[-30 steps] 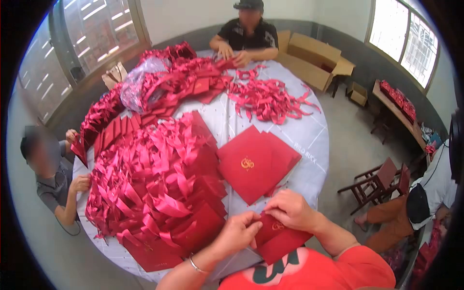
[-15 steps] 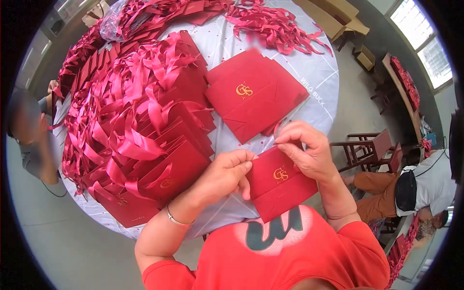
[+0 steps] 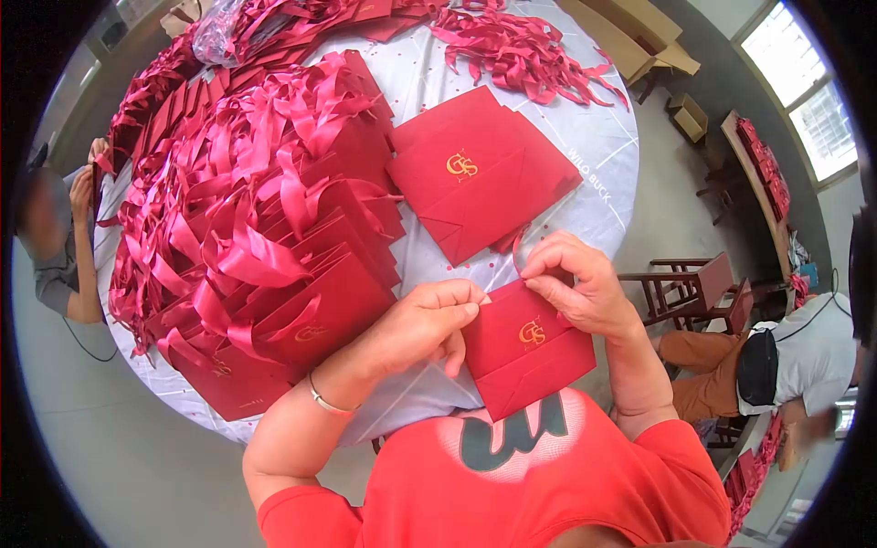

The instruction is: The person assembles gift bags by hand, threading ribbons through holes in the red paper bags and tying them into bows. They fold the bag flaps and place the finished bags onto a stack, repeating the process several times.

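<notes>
Red paper bag (image 3: 525, 352) pinched at top edge between both hands (image 3: 498, 306).

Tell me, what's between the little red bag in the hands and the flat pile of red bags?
In the head view, mostly bare grey tablecloth lies between the small bag and the pile.

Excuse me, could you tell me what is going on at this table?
The person holds a small red bag in both hands at the near edge of the table: the left hand pinches its top left corner, the right hand its top right. A stack of flat bags lies beyond, a heap of ribboned bags to the left, where another person sits.
</notes>
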A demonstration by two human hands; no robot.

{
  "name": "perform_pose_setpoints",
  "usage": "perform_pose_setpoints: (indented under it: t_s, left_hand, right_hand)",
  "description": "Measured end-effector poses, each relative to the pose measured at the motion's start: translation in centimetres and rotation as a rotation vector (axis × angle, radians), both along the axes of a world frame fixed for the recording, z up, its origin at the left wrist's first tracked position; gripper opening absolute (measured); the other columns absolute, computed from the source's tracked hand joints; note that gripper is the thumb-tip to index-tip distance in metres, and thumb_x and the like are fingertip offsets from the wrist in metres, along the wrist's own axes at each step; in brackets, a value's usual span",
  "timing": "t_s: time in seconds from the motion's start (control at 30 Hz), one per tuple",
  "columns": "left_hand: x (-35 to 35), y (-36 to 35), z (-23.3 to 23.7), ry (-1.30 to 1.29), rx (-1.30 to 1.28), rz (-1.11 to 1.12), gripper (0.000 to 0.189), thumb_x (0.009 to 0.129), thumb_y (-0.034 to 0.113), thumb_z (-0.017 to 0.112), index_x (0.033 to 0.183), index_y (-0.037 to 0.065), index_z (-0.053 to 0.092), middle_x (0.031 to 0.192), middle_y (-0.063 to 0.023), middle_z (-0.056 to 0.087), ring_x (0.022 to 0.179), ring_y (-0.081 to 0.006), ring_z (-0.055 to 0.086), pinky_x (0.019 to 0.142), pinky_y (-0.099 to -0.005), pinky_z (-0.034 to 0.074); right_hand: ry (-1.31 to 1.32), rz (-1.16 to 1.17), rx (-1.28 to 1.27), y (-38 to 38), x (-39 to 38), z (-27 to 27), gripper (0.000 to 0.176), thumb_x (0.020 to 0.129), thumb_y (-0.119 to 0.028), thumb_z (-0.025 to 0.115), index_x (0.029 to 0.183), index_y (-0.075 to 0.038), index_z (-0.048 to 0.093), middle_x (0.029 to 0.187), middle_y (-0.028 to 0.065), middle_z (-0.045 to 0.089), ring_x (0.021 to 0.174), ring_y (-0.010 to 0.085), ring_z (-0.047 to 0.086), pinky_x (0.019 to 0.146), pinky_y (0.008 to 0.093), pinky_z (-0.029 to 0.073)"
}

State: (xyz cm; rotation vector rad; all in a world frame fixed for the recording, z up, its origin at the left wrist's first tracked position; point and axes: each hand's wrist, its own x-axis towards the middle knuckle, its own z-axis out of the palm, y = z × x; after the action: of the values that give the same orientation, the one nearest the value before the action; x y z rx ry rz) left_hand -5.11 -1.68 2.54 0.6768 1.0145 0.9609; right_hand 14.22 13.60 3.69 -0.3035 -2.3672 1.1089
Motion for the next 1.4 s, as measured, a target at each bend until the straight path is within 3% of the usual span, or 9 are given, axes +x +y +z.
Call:
perform_pose_setpoints:
  t_s: [0.17, 0.4, 0.6, 0.7, 0.77, 0.8, 0.9, 1.4]
  left_hand:
    - [-0.1, 0.1, -0.8, -0.003, 0.003, -0.063, 0.024, 0.101, 0.023, 0.042, 0.108, 0.004, 0.055, 0.070, -0.0006, 0.059, 0.047, -0.0084, 0.057, 0.041, -0.0182, 0.032]
    - [-0.5, 0.1, -0.9, -0.019, 0.016, -0.073, 0.024, 0.098, 0.020, 0.041, 0.107, 0.003, 0.055, 0.071, -0.0017, 0.060, 0.046, -0.0099, 0.057, 0.041, -0.0189, 0.032]
    - [0.2, 0.1, -0.9, -0.075, 0.030, 0.009, 0.018, 0.095, 0.014, 0.051, 0.105, 0.002, 0.059, 0.073, -0.0007, 0.061, 0.047, -0.0081, 0.056, 0.040, -0.0179, 0.032]
    - [0.3, 0.1, -0.5, 0.015, 0.019, 0.017, 0.016, 0.096, 0.013, 0.052, 0.105, 0.002, 0.060, 0.074, -0.0003, 0.061, 0.047, -0.0068, 0.056, 0.040, -0.0175, 0.033]
    - [0.2, 0.1, -0.2, 0.080, 0.016, 0.025, 0.018, 0.097, 0.015, 0.051, 0.105, 0.001, 0.060, 0.075, 0.0001, 0.062, 0.046, -0.0063, 0.055, 0.041, -0.0175, 0.035]
    - [0.2, 0.1, -0.2, 0.080, 0.016, 0.025, 0.018, 0.097, 0.015, 0.051, 0.105, 0.001, 0.060, 0.075, 0.0001, 0.062, 0.046, -0.0063, 0.055, 0.041, -0.0175, 0.035]
    - [0.2, 0.1, -0.3, 0.078, 0.031, 0.023, 0.019, 0.097, 0.015, 0.051, 0.107, 0.001, 0.060, 0.076, 0.0004, 0.062, 0.047, -0.0064, 0.055, 0.041, -0.0172, 0.035]
    - [0.0, 0.2, -0.3, 0.051, 0.044, -0.002, 0.012, 0.096, 0.009, 0.046, 0.100, 0.004, 0.056, 0.072, 0.0005, 0.058, 0.046, -0.0081, 0.054, 0.044, -0.0216, 0.036]
  right_hand:
    - [-0.013, -0.052, -0.168, -0.4, 0.4, -1.1, 0.009, 0.083, 0.004, 0.067, 0.089, -0.001, 0.062, 0.089, 0.0076, 0.061, 0.080, 0.0151, 0.058, 0.070, 0.0260, 0.046]
    - [-0.009, -0.049, -0.161, -0.6, 0.5, -1.1, 0.008, 0.084, 0.004, 0.066, 0.090, 0.001, 0.061, 0.090, 0.0074, 0.061, 0.080, 0.0137, 0.058, 0.071, 0.0244, 0.046]
    - [0.000, -0.078, -0.225, -0.4, 0.7, -1.1, 0.005, 0.086, 0.004, 0.065, 0.090, 0.001, 0.062, 0.091, 0.0063, 0.061, 0.081, 0.0116, 0.058, 0.071, 0.0233, 0.046]
    - [-0.011, -0.100, -0.143, -0.6, 0.6, 0.4, 0.008, 0.084, 0.005, 0.066, 0.089, 0.001, 0.063, 0.090, 0.0080, 0.062, 0.080, 0.0156, 0.059, 0.070, 0.0258, 0.048]
    - [0.038, -0.110, 0.264, -1.1, 0.5, 1.8, 0.016, 0.077, 0.005, 0.069, 0.091, -0.003, 0.067, 0.088, 0.0106, 0.065, 0.082, 0.0250, 0.062, 0.074, 0.0316, 0.050]
    - [0.039, -0.066, 0.315, -1.5, 0.6, 2.2, 0.022, 0.072, 0.006, 0.071, 0.091, -0.004, 0.068, 0.087, 0.0111, 0.065, 0.081, 0.0282, 0.062, 0.070, 0.0334, 0.050]
    - [0.077, -0.042, 0.269, -3.5, 0.3, 2.5, 0.023, 0.068, 0.007, 0.076, 0.087, -0.003, 0.067, 0.079, 0.0103, 0.066, 0.071, 0.0259, 0.064, 0.063, 0.0340, 0.050]
    - [0.092, 0.014, 0.374, -3.9, -0.4, 0.6, 0.023, 0.066, 0.001, 0.078, 0.085, -0.005, 0.067, 0.078, 0.0074, 0.063, 0.069, 0.0241, 0.062, 0.060, 0.0341, 0.049]
